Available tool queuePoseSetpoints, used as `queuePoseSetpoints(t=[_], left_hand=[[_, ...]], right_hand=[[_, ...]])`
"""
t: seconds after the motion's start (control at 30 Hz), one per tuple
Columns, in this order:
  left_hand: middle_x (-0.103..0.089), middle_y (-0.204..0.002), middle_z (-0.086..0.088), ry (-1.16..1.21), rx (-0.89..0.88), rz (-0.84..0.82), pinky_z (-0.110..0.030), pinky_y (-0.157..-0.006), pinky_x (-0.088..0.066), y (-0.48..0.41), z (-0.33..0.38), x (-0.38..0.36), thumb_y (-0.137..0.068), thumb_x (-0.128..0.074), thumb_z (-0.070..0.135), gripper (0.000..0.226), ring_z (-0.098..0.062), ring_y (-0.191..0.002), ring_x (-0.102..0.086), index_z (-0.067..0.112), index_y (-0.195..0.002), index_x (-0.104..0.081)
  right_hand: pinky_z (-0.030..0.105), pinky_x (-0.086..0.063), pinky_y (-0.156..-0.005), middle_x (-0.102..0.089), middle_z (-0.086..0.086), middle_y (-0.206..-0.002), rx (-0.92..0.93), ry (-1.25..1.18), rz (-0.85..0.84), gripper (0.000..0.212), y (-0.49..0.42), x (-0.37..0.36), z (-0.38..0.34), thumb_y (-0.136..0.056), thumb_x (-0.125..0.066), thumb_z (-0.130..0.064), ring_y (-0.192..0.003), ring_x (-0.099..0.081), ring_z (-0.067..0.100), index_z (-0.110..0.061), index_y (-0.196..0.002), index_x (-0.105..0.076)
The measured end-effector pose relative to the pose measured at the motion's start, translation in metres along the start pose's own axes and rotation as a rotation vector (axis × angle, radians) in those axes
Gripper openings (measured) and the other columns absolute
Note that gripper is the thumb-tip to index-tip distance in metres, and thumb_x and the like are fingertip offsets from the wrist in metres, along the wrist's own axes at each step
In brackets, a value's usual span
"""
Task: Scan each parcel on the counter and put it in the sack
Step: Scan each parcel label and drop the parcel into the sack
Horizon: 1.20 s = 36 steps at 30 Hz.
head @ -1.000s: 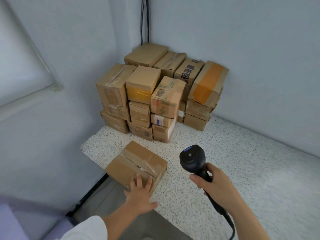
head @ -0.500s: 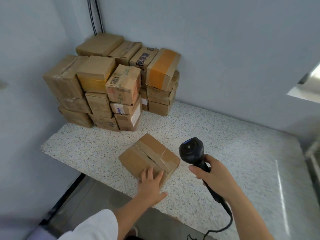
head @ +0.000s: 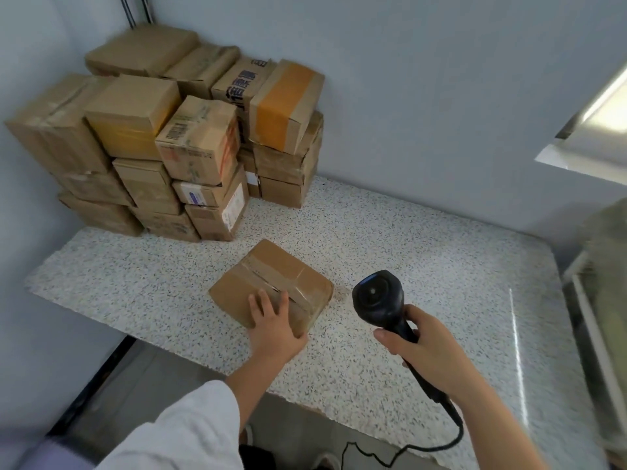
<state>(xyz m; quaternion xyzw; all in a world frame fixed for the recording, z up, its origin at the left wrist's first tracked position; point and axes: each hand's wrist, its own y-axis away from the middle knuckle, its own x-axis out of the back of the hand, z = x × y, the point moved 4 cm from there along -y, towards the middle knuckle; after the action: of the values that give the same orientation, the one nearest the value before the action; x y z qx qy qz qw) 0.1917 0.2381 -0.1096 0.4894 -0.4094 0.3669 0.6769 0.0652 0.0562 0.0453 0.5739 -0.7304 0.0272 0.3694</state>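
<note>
My left hand lies on one parcel, a brown carton closed with clear tape. It stands alone on the speckled table, near the front edge. My fingers are straight and rest flat on the near part of the carton, and the thumb is spread to the right, at the near corner. So this hand is flat and only touches the parcel; it does not close around it. A white sleeve covers my left arm, and the forearm is bare.

My right hand holds the black scanner by its handle, with the fingers and the thumb wrapped around it. The head of the scanner is raised over the table, just to the right of the parcel and apart from it, and its rounded top is turned up toward me. A black cable leaves the bottom of the handle and hangs in a loop below the table edge.

In the far left corner of the table, against the walls, stands the pile of parcels, several cartons high. One carton at the top right has wide orange tape, and one in front carries a barcode label. The pile is well apart from the parcel under my hand.
</note>
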Motion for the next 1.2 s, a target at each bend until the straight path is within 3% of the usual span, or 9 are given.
queuePoseSetpoints(t=[0.17,0.3,0.43,0.53,0.63,0.77,0.93,1.03,1.2], left_hand=[[0.012,-0.156,-0.012,0.060,0.013,-0.032,-0.047,-0.104,-0.038,-0.002,-0.004,0.007,-0.081,-0.046,0.069,0.092,-0.036,-0.142,0.011,0.027,-0.150,0.000],[0.003,-0.154,-0.014,0.106,0.121,-0.033,-0.055,-0.108,-0.025,-0.017,-0.031,0.031,-0.079,-0.046,0.073,0.096,-0.036,-0.142,-0.004,0.022,-0.149,-0.005],[0.008,-0.154,-0.014,0.275,0.223,-0.046,-0.058,-0.111,-0.021,-0.041,-0.074,0.046,-0.075,-0.064,0.062,0.109,-0.037,-0.142,0.005,0.017,-0.150,0.000],[-0.013,-0.151,-0.020,0.460,0.280,-0.092,-0.051,-0.110,-0.026,-0.060,-0.097,0.048,-0.067,-0.078,0.051,0.117,-0.038,-0.140,-0.015,0.011,-0.149,-0.004],[-0.035,-0.139,-0.018,0.625,0.355,-0.126,-0.045,-0.104,-0.039,-0.075,-0.109,0.045,-0.064,-0.082,0.047,0.102,-0.034,-0.127,-0.039,0.005,-0.139,-0.028],[-0.047,-0.128,-0.014,1.136,0.510,-0.355,-0.040,-0.091,-0.050,-0.072,-0.114,0.030,-0.076,-0.075,0.038,0.063,-0.029,-0.110,-0.049,0.006,-0.120,-0.043],[-0.053,-0.121,-0.009,1.197,0.450,-0.509,-0.033,-0.081,-0.048,-0.078,-0.109,0.024,-0.079,-0.070,0.039,0.055,-0.024,-0.108,-0.049,0.015,-0.123,-0.047],[-0.056,-0.121,-0.008,1.219,0.389,-0.592,-0.026,-0.073,-0.042,-0.079,-0.105,0.034,-0.066,-0.079,0.042,0.073,-0.021,-0.105,-0.051,0.014,-0.126,-0.049],[-0.053,-0.125,-0.010,1.264,0.247,-0.317,-0.025,-0.069,-0.043,-0.081,-0.086,0.073,-0.078,-0.073,0.020,0.062,-0.015,-0.092,-0.054,0.014,-0.131,-0.041]], right_hand=[[0.028,-0.046,-0.065,-0.063,-0.003,-0.076,-0.002,-0.002,-0.008,0.022,0.001,0.003,0.007,-0.080,-0.068,-0.038,-0.062,-0.057,0.011,-0.025,-0.092,-0.056],[0.028,-0.046,-0.063,-0.063,-0.003,-0.075,0.005,-0.007,-0.039,0.021,-0.009,-0.004,0.002,-0.080,-0.067,-0.037,-0.061,-0.056,0.011,-0.024,-0.092,-0.055],[0.023,-0.042,-0.061,-0.062,-0.003,-0.075,0.009,0.005,-0.070,0.020,-0.030,-0.024,-0.006,-0.081,-0.067,-0.037,-0.063,-0.056,0.011,-0.025,-0.090,-0.053],[0.024,-0.044,-0.063,-0.062,-0.003,-0.075,-0.015,-0.011,-0.100,0.019,-0.048,-0.045,-0.010,-0.081,-0.067,-0.037,-0.065,-0.058,0.012,-0.025,-0.087,-0.053],[0.023,-0.044,-0.063,-0.062,-0.004,-0.076,-0.052,-0.031,-0.120,0.018,-0.066,-0.066,-0.012,-0.083,-0.066,-0.036,-0.069,-0.060,0.013,-0.025,-0.088,-0.052],[0.020,-0.042,-0.059,-0.060,-0.007,-0.077,-0.114,0.006,-0.199,0.022,-0.084,-0.095,-0.001,-0.084,-0.064,-0.038,-0.064,-0.056,0.008,-0.024,-0.095,-0.051],[0.019,-0.043,-0.063,-0.057,-0.016,-0.082,-0.144,0.029,-0.247,0.028,-0.097,-0.115,0.011,-0.083,-0.064,-0.043,-0.072,-0.056,0.004,-0.029,-0.101,-0.047],[0.024,-0.050,-0.067,-0.060,-0.013,-0.088,-0.162,-0.027,-0.231,0.022,-0.099,-0.111,0.015,-0.083,-0.065,-0.038,-0.081,-0.063,0.012,-0.031,-0.095,-0.048],[0.033,-0.052,-0.068,-0.065,-0.003,-0.082,-0.152,-0.151,-0.147,0.015,-0.095,-0.096,0.009,-0.083,-0.066,-0.029,-0.073,-0.066,0.015,-0.024,-0.091,-0.054]])
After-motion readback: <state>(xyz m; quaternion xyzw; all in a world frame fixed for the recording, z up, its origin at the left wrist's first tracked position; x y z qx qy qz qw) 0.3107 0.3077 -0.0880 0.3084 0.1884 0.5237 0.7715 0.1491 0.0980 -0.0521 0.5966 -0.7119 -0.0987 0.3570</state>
